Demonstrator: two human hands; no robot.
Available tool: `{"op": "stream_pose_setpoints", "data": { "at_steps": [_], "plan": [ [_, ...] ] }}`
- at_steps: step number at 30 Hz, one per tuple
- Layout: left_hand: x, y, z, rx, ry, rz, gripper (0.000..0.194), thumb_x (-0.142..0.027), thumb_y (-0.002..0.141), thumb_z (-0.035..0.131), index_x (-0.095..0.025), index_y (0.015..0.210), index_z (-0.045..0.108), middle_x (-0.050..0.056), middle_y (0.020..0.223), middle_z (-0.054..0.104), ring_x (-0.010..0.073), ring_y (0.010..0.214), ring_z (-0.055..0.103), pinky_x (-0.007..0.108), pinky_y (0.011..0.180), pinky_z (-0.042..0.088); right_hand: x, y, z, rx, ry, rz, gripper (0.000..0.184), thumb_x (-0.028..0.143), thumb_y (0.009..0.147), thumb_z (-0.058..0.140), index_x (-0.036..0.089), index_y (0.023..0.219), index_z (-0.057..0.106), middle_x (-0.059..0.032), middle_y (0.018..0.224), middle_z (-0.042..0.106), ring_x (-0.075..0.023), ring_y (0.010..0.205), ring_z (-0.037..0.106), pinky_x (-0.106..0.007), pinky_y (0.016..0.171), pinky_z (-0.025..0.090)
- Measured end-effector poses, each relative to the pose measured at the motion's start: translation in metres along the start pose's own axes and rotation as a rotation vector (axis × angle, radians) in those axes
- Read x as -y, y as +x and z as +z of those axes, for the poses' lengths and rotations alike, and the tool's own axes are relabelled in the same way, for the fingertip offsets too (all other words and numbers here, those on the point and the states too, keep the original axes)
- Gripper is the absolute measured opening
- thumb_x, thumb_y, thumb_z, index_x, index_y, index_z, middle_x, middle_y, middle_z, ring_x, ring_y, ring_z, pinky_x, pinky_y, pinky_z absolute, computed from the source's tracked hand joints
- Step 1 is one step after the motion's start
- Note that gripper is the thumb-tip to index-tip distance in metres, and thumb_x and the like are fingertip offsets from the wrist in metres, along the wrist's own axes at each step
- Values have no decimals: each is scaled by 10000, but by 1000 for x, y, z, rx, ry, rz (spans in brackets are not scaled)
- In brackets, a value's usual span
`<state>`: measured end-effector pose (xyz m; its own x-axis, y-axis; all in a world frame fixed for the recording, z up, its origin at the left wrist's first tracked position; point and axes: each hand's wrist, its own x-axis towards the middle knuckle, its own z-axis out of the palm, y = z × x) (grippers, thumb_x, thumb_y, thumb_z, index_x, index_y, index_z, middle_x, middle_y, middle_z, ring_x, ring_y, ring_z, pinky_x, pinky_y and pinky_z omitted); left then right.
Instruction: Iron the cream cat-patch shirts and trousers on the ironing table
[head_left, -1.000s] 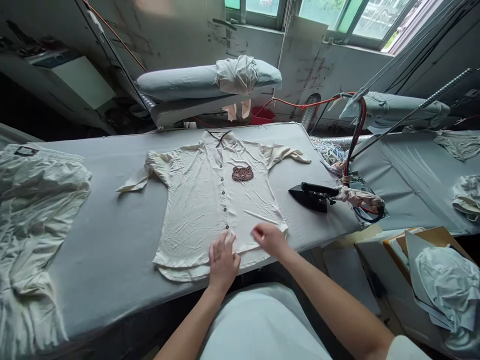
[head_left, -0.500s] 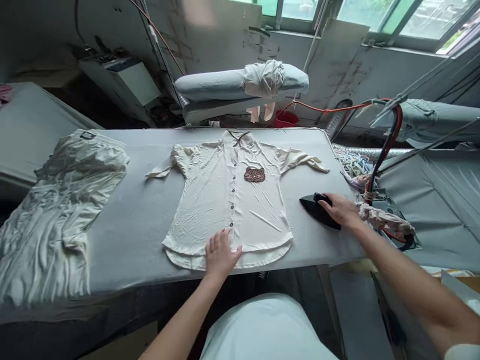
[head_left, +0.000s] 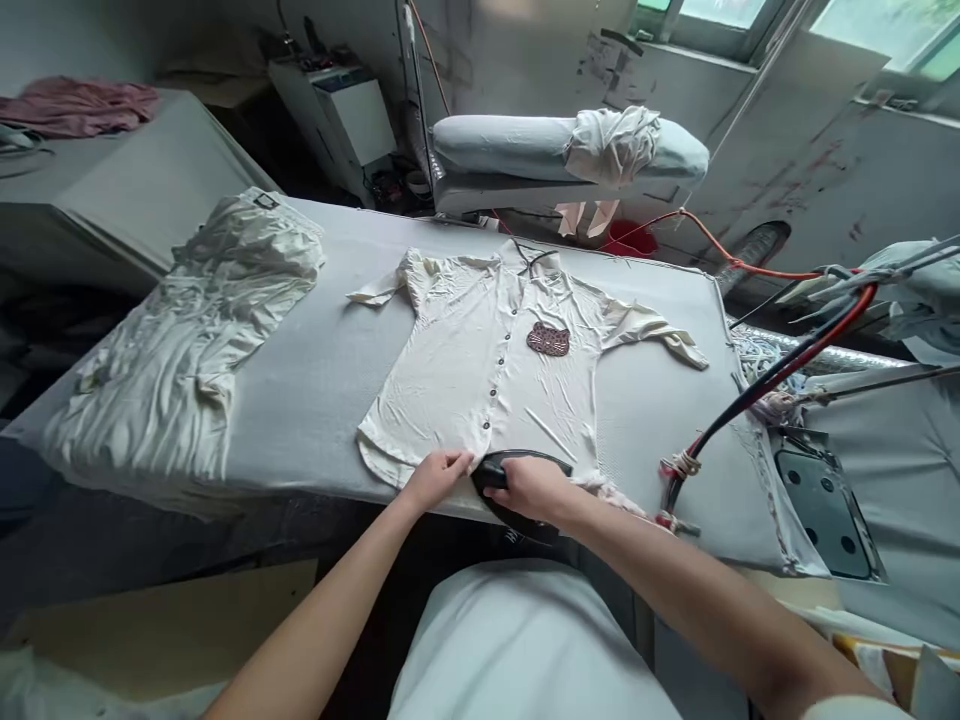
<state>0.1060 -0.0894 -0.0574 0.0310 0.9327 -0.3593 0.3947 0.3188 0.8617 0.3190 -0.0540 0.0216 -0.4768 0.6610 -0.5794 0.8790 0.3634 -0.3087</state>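
The cream shirt (head_left: 450, 370) lies spread on the padded table (head_left: 300, 400), its collar away from the person and its lower hem along the near edge. The right hand (head_left: 534, 487) is closed around the handle of the black iron (head_left: 517, 520), and the iron sits at the hem, partly over the near edge of the table. The left hand (head_left: 439, 478) pinches the hem near the buttons, just beside the tip of the iron. On the shirt there are 5 dark buttons which I can see in 1 row, and 1 brown animal-head patch (head_left: 548, 339) on the chest. To the left, 1 wrinkled cream garment (head_left: 202, 340) lies on the same table, near its end. Behind the table stands 1 narrow padded board (head_left: 502, 148), with a crumpled cloth (head_left: 613, 145) on it. At right, 1 metal plate (head_left: 825, 510) with dark round spots is beside the table.
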Motion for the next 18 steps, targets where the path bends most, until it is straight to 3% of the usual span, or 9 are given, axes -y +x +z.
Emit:
{"op": "stream_pose_setpoints", "data": {
  "at_steps": [2, 5, 6, 8, 10, 13, 16, 18],
  "plan": [
    [9, -8, -17, -62, 36, -34, 473, -640, 803, 571, -202, 682, 706, 1, 628, 674, 186, 625, 616, 268, 607, 462, -30, -20, 8, -13, 37, 118, 384, 559, 897, 565, 235, 1018, 730, -88, 988, 766, -261, 884, 711, -298, 691, 462],
    [32, -17, -64, -518, 188, -106, 348, -501, 847, 541, -200, 868, 713, 46, 814, 716, 210, 761, 658, 293, 718, 512, -82, -61, 5, 8, 90, 329, 381, 569, 918, 542, 229, 963, 709, -71, 914, 759, -237, 790, 697, -282, 614, 416],
    [40, -19, -81, -652, 263, -125, 311, -430, 838, 552, -186, 949, 709, 78, 919, 722, 222, 837, 667, 311, 788, 524, -92, -71, 2, 19, 99, 375, 405, 586, 928, 522, 223, 945, 701, -73, 887, 754, -238, 766, 691, -285, 596, 404],
    [52, -19, -110, -733, 393, -161, 327, -304, 790, 598, -147, 1060, 691, 135, 1078, 701, 232, 930, 668, 338, 897, 523, -91, -79, -7, 26, 95, 381, 467, 638, 931, 496, 216, 932, 694, -89, 883, 748, -250, 776, 687, -296, 595, 398],
    [59, -16, -127, -662, 445, -185, 347, -237, 748, 643, -128, 1074, 691, 142, 1103, 691, 216, 936, 668, 322, 930, 520, -62, -69, -16, 10, 98, 299, 517, 682, 925, 481, 211, 937, 694, -102, 904, 743, -258, 803, 683, -302, 613, 402],
    [64, -9, -132, -581, 469, -182, 270, -226, 767, 649, -146, 1017, 711, 92, 1066, 696, 180, 925, 660, 267, 918, 504, 10, -32, -21, 4, 196, 131, 509, 666, 935, 471, 210, 966, 696, -90, 899, 738, -234, 779, 671, -294, 616, 399],
    [67, -7, -130, -570, 498, -174, 136, -230, 812, 610, -171, 892, 702, 75, 998, 700, 186, 905, 645, 273, 868, 498, 69, 10, -8, 32, 227, 51, 409, 577, 923, 526, 213, 1002, 694, -84, 922, 741, -239, 806, 675, -288, 616, 399],
    [73, -9, -132, -604, 511, -169, 128, -244, 851, 566, -186, 856, 680, 87, 977, 701, 208, 914, 640, 297, 842, 498, 90, 28, 6, 56, 187, 54, 339, 501, 908, 557, 210, 1017, 691, -90, 946, 745, -253, 842, 684, -289, 624, 407]
  ]
}}
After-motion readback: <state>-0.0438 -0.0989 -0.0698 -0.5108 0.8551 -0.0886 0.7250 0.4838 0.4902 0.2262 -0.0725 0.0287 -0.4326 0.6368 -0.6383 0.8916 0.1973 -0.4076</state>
